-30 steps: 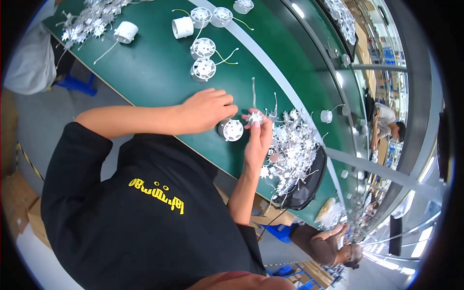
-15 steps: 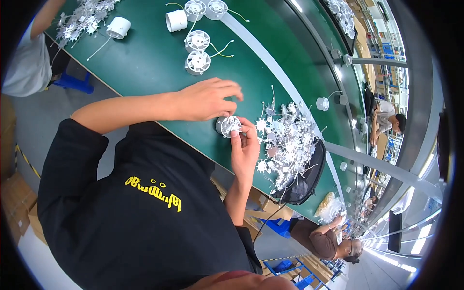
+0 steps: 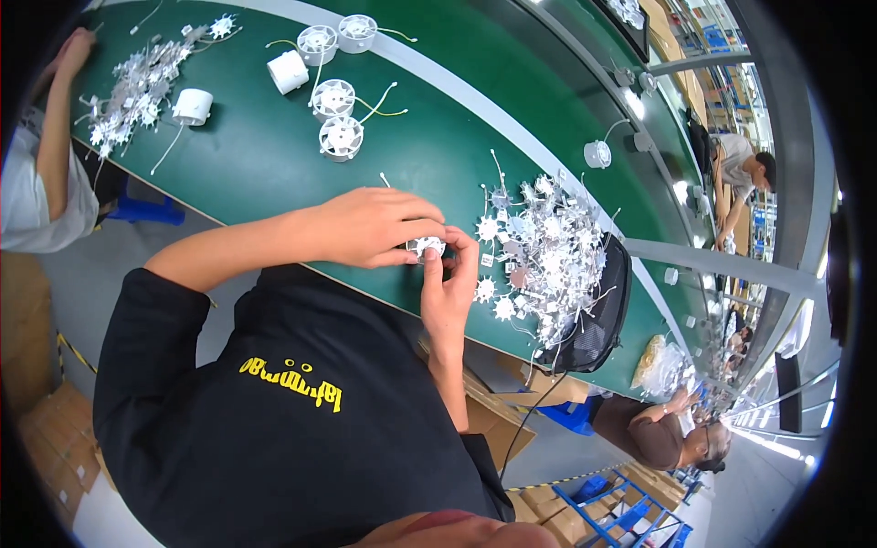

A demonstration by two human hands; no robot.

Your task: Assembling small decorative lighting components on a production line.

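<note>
At ten o'clock, white star-shaped parts [image 3: 146, 87] lie heaped on the green table [image 3: 265, 155]; at eleven, four spoked housings [image 3: 341, 139] face up. The left hand [image 3: 370, 226], its fingers raised half a second ago, now curls them almost closed round the white spoked part [image 3: 427, 245] at the dial's centre. That part's spoked face points up, long axis seemingly upright (fingers hide most of its body). The right hand [image 3: 446, 288], fingers bent, pinches it, thumb on top. Toward three, another star-shaped heap [image 3: 548, 251] lies partly in a black mesh tray [image 3: 614, 320].
</note>
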